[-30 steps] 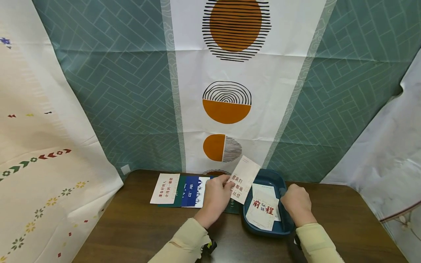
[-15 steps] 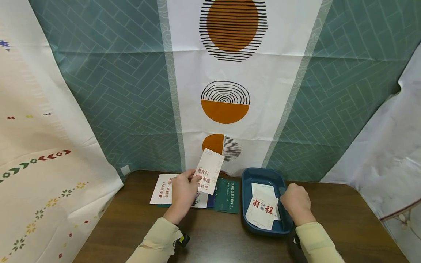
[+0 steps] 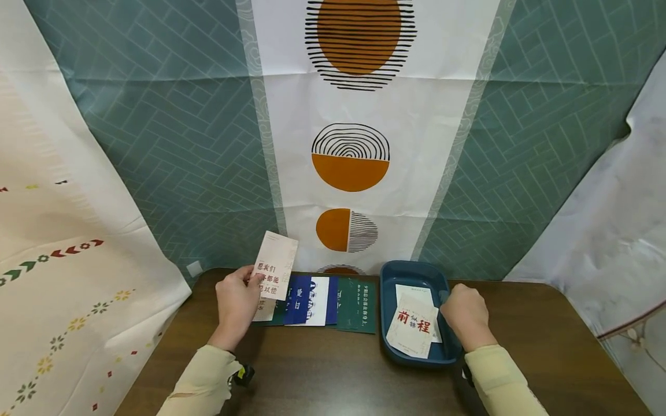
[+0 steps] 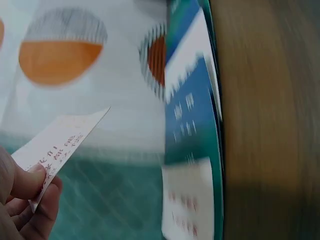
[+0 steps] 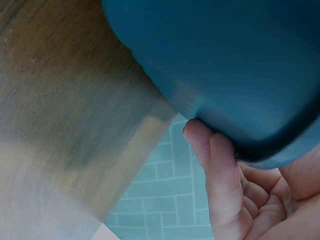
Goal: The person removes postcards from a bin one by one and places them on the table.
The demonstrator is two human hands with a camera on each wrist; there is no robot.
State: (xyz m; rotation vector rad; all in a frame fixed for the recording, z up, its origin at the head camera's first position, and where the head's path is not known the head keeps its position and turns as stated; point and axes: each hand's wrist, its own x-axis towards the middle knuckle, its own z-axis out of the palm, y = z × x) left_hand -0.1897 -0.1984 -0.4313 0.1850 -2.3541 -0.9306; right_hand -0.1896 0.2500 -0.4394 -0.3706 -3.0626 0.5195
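Observation:
My left hand (image 3: 236, 306) pinches a cream card (image 3: 278, 260) with reddish writing between thumb and fingers, raised at the left end of an overlapping row of cards. In the left wrist view, the held card (image 4: 62, 140) tilts up from the fingertips. That row has a white card (image 3: 264, 312) partly hidden behind the held one, a blue card (image 3: 298, 300), a blue-and-white card (image 3: 318, 303) and a green card (image 3: 359, 306). My right hand (image 3: 465, 315) grips the right rim of a dark blue tray (image 3: 391, 270), its wall close up in the right wrist view. Inside lie cream cards (image 3: 410, 332), overlapping.
A brown wooden table (image 3: 312, 370) carries the cards and tray. Right behind its back edge hangs a green-and-white patterned cloth (image 3: 208, 144). White cloths hang at the left (image 3: 93, 312) and right (image 3: 614, 231).
My left hand has carried the cream card leftward from beside the tray, across the row, to its left end. The right hand stays at the tray's rim. The head view has shifted slightly.

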